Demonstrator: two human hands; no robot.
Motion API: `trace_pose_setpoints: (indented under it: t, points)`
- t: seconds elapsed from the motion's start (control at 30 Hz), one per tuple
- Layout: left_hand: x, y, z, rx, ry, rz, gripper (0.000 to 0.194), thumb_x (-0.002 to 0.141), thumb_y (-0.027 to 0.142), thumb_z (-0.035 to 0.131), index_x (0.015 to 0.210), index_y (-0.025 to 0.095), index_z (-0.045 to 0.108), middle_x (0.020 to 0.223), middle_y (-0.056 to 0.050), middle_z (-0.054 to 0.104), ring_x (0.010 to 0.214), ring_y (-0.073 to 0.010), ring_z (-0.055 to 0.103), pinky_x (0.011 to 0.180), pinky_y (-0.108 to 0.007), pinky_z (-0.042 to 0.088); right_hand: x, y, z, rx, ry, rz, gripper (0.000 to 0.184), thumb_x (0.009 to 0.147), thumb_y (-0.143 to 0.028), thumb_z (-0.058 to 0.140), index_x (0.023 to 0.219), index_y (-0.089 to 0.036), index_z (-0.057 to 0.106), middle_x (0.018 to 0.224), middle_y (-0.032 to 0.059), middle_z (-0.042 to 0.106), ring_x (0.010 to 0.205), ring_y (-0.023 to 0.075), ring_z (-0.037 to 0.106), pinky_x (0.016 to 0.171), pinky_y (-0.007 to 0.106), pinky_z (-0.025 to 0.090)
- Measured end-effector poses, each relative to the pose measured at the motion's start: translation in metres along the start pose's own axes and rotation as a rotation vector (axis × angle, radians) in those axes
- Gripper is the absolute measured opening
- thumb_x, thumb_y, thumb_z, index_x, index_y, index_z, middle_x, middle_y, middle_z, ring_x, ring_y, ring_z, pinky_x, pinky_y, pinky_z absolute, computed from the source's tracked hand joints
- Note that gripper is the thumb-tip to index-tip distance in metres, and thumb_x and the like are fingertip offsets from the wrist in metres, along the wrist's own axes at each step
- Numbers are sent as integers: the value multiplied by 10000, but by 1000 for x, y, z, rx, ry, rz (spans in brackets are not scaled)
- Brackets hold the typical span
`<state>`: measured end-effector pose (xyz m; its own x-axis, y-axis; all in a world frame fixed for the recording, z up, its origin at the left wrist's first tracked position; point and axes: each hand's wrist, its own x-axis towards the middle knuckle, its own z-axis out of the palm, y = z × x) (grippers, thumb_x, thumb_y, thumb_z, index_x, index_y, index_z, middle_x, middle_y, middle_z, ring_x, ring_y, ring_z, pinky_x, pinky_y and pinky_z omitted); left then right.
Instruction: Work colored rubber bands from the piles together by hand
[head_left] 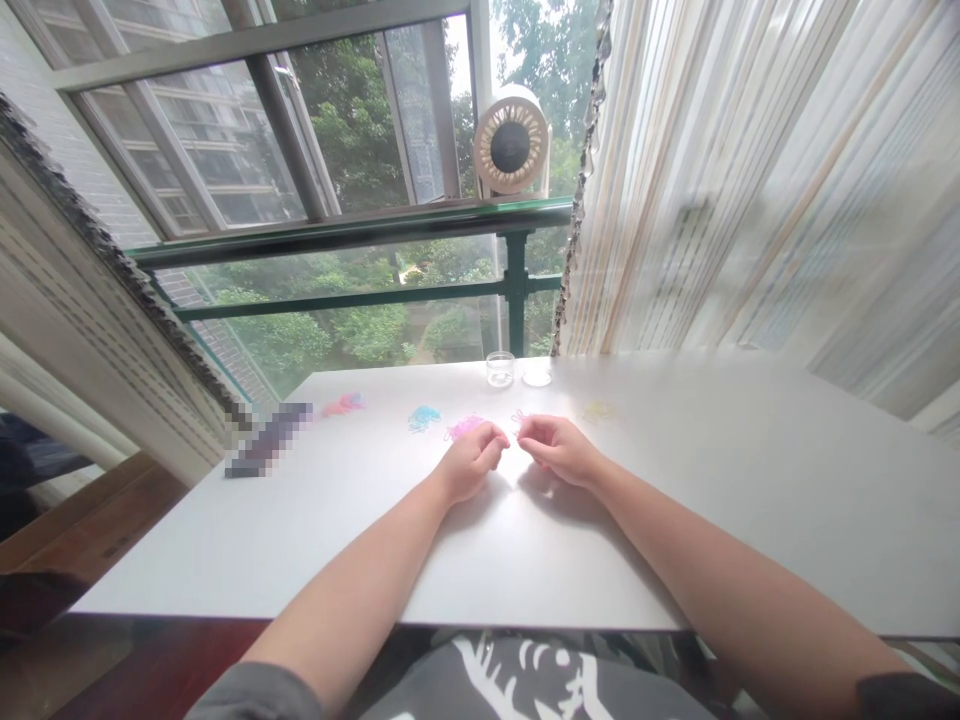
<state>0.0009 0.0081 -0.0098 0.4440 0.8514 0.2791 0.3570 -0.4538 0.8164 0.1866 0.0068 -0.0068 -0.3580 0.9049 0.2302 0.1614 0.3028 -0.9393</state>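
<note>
My left hand (474,462) hovers just above the white table (315,560), its thumb and fingertips pinched together. Whatever sits in that pinch is too small to make out. Facing it, a small gap away, my right hand (559,450) is also closed in a pinch, its contents hidden. Behind the left fingers lies a pile of thin pink loops (465,427), like small rubber bands. A few more pink loops (518,416) show beside the right fingers. Further left is a blue pile (424,418); to the right is a pale yellow one (600,411).
A clear round jar (500,370) stands near the back edge, with a flat clear lid or dish (537,379) beside it. An orange-pink pile (345,404) and a blurred dark object (270,440) lie at left. A small fan (511,145) stands on the window ledge.
</note>
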Motion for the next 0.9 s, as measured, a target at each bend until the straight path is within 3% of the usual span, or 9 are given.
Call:
trace_pose_setpoints:
  t: [0.33,0.57,0.9]
  points:
    - [0,-4,0,4,47,35,201,809,333,532,911,161,541,649,28,481,568,-86,432,564,-220,374,-1,-4,-1,-17,18,20,170,736,-319,585,709,-154,552,452,-69,452,392,64,400,418,204,311]
    - [1,1,-1,94,107,84,161,782,282,558,895,170,580,816,-18,598,617,-91,498,613,-228,430,-1,-2,0,-23,13,34,178,746,-327,582,711,-154,556,426,-80,429,389,67,389,429,207,306]
    - [1,4,1,97,63,43,186,764,287,567,891,166,627,877,-47,646,664,-118,563,597,-235,460,-2,-6,1,-41,-10,16,197,764,-344,569,716,-153,564,446,-68,439,396,66,391,431,205,322]
